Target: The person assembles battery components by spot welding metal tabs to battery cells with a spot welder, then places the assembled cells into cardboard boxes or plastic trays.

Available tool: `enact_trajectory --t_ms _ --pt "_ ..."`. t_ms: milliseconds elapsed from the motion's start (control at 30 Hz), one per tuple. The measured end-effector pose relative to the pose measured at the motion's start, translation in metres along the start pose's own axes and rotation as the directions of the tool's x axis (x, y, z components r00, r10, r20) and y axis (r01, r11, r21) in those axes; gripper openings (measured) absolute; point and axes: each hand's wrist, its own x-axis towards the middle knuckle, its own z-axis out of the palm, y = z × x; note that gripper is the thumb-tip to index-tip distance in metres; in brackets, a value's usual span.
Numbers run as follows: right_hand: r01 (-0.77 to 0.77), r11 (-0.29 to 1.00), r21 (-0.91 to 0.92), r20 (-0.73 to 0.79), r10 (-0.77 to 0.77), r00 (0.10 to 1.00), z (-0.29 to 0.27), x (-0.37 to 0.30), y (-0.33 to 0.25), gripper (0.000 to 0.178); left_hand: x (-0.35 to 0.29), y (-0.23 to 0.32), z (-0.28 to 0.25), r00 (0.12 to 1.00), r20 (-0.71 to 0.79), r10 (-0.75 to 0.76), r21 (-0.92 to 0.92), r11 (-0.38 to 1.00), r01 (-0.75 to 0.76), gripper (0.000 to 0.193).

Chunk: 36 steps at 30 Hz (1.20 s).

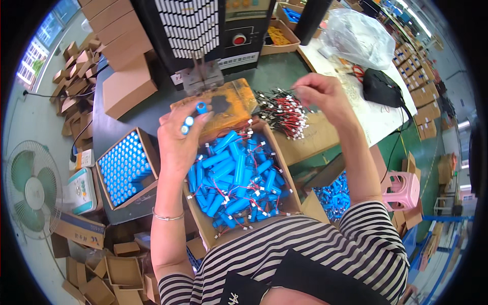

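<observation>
I am watching the left hand [178, 137] closing around a couple of blue cylindrical cells [189, 122], holding them upright with their round ends peeking above the curled fingers, just in front of the scorched orange pad [229, 101] under the welding machine [203, 35]. The right hand [320, 94] is hovering over the pile of red-and-black lead wires [279, 109], its fingertips pinching together; I am guessing it is picking up a single lead, but the wire itself is too fine for me to make out, so I cannot tell whether it is actually holding one. I am judging the cells to be rigid, smooth-sleeved and fairly dense for their size, so they are likely to slip if squeezed only at the tips; gripping them around the middle of the barrel, as the left hand is doing, is looking like the safe hold, keeping the metal ends clear. The leads are seeming light, limp and prone to tangling, so I would be taking one near its white connector and lifting it straight out of the heap. Below the hands, the open cardboard box [284, 168] is sitting full of wired blue cells, and a second box [147, 140] of upright bare cells is standing to the left.
</observation>
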Motion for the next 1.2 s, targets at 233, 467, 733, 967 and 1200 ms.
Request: enact_trajectory --t_ms 233,467,733,967,1200 --pt "0.035 0.950 0.310 0.173 -0.092 0.981 0.079 0.018 -0.022 0.010 0.007 0.010 0.000 1.000 0.020 0.006 0.131 0.991 -0.009 0.019" --pt "0.049 0.959 0.278 0.049 -0.065 0.997 0.095 0.024 -0.022 0.012 0.023 0.006 0.004 1.000 0.015 -0.022 0.056 0.998 0.021 0.022" --pt "0.061 0.952 0.299 -0.051 -0.048 0.998 0.098 0.028 -0.022 0.017 0.029 0.006 0.005 0.996 0.049 -0.072 0.077 0.995 0.068 0.024" --pt "-0.038 0.965 0.259 0.011 0.037 0.999 0.095 0.033 -0.023 0.010 0.029 0.006 0.006 0.999 0.038 -0.032 0.114 0.993 0.027 0.024" --pt "-0.075 0.962 0.262 0.037 0.068 0.997 0.092 0.032 -0.028 0.010 0.029 0.007 0.006 0.995 0.064 -0.080 0.063 0.995 0.076 0.022"
